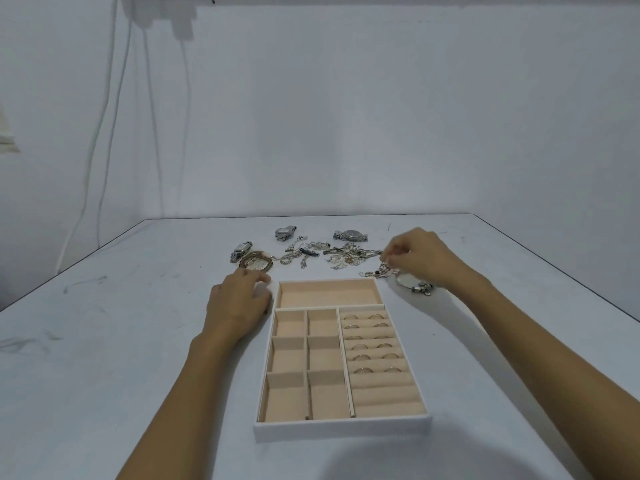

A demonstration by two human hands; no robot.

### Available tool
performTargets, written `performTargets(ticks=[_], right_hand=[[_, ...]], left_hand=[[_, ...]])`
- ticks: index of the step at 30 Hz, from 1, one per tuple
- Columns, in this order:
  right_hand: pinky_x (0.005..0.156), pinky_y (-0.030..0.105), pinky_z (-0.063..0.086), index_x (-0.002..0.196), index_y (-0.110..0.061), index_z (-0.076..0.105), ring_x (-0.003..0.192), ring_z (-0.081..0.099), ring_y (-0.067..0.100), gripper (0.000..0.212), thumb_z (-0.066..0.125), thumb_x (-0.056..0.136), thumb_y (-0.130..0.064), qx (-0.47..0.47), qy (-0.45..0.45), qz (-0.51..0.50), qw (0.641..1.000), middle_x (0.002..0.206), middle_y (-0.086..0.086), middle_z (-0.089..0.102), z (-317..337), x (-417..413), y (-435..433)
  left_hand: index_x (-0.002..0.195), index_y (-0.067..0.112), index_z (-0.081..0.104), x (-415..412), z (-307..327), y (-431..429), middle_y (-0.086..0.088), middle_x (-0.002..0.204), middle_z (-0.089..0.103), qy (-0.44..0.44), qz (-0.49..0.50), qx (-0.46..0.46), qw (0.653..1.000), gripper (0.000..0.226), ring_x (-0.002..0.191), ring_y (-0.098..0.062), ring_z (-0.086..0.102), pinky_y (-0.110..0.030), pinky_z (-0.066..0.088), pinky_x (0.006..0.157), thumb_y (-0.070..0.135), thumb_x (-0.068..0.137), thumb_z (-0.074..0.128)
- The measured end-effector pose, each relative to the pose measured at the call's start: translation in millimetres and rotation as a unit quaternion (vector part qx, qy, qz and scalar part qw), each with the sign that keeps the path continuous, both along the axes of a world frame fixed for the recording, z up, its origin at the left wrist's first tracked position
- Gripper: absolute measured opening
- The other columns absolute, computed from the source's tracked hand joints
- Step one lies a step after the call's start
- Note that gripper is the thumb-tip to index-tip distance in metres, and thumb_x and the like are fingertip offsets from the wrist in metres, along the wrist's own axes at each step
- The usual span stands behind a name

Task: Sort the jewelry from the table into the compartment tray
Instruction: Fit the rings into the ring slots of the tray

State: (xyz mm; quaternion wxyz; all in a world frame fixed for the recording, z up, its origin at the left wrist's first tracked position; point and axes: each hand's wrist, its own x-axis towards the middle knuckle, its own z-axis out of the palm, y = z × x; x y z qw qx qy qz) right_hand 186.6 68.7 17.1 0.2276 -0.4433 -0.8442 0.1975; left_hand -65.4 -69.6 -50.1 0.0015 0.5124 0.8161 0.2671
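A white compartment tray with beige lining lies in front of me on the table. Several rings sit in its ring rolls on the right; its square compartments and the long far compartment hold nothing I can see. Loose jewelry is scattered beyond the tray: chains, earrings, a bracelet and three watches. My right hand pinches a small piece from the pile's right end, above a chain. My left hand rests on the table, fingers loosely curled, touching the tray's far left corner.
A white shell-like piece with metal charms lies under my right wrist. The table's far edge meets a white wall. Cables hang down the wall at the left.
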Motion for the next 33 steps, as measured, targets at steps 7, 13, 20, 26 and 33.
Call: performTargets(ticks=[7, 13, 20, 26, 33], right_hand=[[0.081, 0.036, 0.053, 0.095, -0.011, 0.073, 0.097, 0.065, 0.025, 0.022, 0.053, 0.088, -0.004, 0.019, -0.026, -0.001, 0.999, 0.104, 0.009, 0.071, -13, -65, 39], [0.074, 0.030, 0.044, 0.112, -0.020, 0.068, 0.110, 0.056, 0.026, 0.044, 0.038, 0.089, 0.004, 0.029, -0.078, 0.019, 0.996, 0.122, 0.007, 0.062, -27, -94, 49], [0.073, 0.029, 0.041, 0.105, -0.017, 0.070, 0.108, 0.057, 0.024, 0.027, 0.051, 0.090, -0.003, 0.064, -0.095, -0.001, 0.993, 0.121, 0.006, 0.059, -43, -110, 57], [0.074, 0.033, 0.045, 0.098, -0.006, 0.066, 0.100, 0.061, 0.028, 0.015, 0.054, 0.089, -0.006, 0.055, -0.079, -0.020, 0.995, 0.105, 0.009, 0.067, -41, -108, 59], [0.078, 0.041, 0.051, 0.086, -0.004, 0.059, 0.093, 0.061, 0.033, 0.018, 0.042, 0.082, -0.001, 0.037, -0.043, -0.007, 0.998, 0.096, 0.016, 0.067, -34, -97, 66]], left_hand=[[0.117, 0.026, 0.061, 0, -3, 2, 0.001, 0.124, 0.054, 0.011, -0.001, 0.004, 1.000, 0.056, 0.117, -0.020, 0.047, -0.036, 0.028, 0.098, 0.041, 0.074, 0.028], [0.115, 0.027, 0.061, -5, -10, 7, 0.003, 0.122, 0.054, 0.017, 0.000, 0.033, 0.999, 0.027, 0.116, -0.018, 0.047, -0.034, 0.026, 0.099, 0.027, 0.093, 0.047], [0.116, 0.027, 0.059, -5, -11, 7, 0.003, 0.122, 0.053, 0.030, 0.007, 0.035, 0.999, 0.027, 0.115, -0.018, 0.046, -0.033, 0.026, 0.097, 0.025, 0.094, 0.045], [0.117, 0.028, 0.059, -5, -11, 8, 0.004, 0.122, 0.052, 0.033, 0.002, 0.021, 0.999, 0.039, 0.117, -0.017, 0.045, -0.033, 0.026, 0.097, 0.038, 0.088, 0.035], [0.116, 0.028, 0.059, -4, -11, 7, 0.005, 0.121, 0.052, 0.031, 0.001, 0.025, 0.999, 0.054, 0.116, -0.017, 0.045, -0.033, 0.026, 0.097, 0.041, 0.075, 0.026]])
